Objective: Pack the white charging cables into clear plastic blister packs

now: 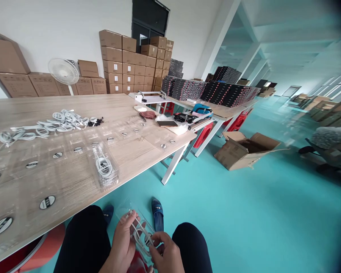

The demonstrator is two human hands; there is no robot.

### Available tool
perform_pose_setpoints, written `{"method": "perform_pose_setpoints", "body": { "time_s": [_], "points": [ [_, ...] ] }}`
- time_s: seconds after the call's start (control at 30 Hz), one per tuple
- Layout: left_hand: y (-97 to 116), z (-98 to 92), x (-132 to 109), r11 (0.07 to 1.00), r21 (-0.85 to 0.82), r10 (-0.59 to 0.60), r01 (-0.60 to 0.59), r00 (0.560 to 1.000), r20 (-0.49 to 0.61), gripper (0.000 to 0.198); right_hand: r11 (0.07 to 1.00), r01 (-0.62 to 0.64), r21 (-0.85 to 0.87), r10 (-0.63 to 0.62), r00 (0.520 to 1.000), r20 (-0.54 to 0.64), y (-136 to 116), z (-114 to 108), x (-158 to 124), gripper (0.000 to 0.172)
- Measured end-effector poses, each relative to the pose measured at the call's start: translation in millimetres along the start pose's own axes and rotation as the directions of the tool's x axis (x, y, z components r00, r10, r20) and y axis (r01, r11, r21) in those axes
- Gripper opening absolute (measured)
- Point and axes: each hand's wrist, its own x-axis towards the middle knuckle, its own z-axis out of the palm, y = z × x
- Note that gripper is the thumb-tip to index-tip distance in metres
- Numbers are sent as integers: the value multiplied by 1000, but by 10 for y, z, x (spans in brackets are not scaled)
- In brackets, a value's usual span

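Observation:
Above my lap, my left hand is closed round a clear plastic package, its thumb pressed on one end of a white cable. The cable lies looped in the package. My right hand pinches the cable near the package's lower end; those fingertips are partly hidden. On the table, close to its front edge, a filled clear package holds another coiled white cable. Several clear packages with oval black-and-white labels, such as this label, lie spread to its left and beyond.
Bundled white cables and small black pieces lie farther back. A red bin stands under the table at left. An open carton is on the floor to the right. Stacked boxes and a fan stand behind.

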Motion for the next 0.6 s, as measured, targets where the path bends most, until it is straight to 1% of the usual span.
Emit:
{"method": "perform_pose_setpoints", "body": {
  "time_s": [0.03,0.1,0.13,0.17,0.2,0.23,0.27,0.3,0.33,0.37,0.43,0.47,0.53,0.6],
  "points": [
    [10,5,-5,1000,-2,-12,12,1000,5,15,1000,-4,2,5,998,-56,23,11,-2,2],
    [46,16,-15,999,10,-31,31,999,16,15,1000,7,-13,-9,986,-169,68,31,-6,15],
    [69,21,-21,999,9,-35,35,999,13,16,1000,0,8,1,980,-197,89,39,-8,26],
    [94,27,-29,999,1,-37,37,999,8,15,997,-22,73,35,983,-178,108,47,-10,39],
    [116,34,-39,999,-13,-35,35,999,8,14,982,-64,178,85,990,-113,124,56,-13,55],
    [133,40,-52,999,-27,-30,31,999,15,13,945,-125,301,136,991,-15,139,70,-17,68],
    [144,47,-66,999,-36,-26,27,999,33,12,894,-188,408,166,982,89,151,89,-23,77],
    [149,54,-80,999,-37,-19,21,998,55,12,846,-232,481,172,971,166,162,115,-32,81],
    [148,60,-92,999,-31,-11,14,997,78,11,819,-248,517,167,966,198,172,147,-42,80],
    [143,65,-102,1000,-17,-5,6,995,99,12,817,-238,526,164,969,184,180,182,-54,76],
    [130,71,-112,1000,20,11,-14,991,130,15,838,-193,511,154,981,117,189,247,-75,67],
    [126,70,-113,999,41,20,-26,989,146,18,842,-184,507,150,983,107,187,267,-82,65],
    [129,63,-117,996,78,26,-42,981,192,26,836,-196,512,139,979,149,152,265,-81,65],
    [138,52,-136,991,129,-1,-31,970,244,30,833,-211,512,108,969,224,67,194,-56,66]
  ]
}}
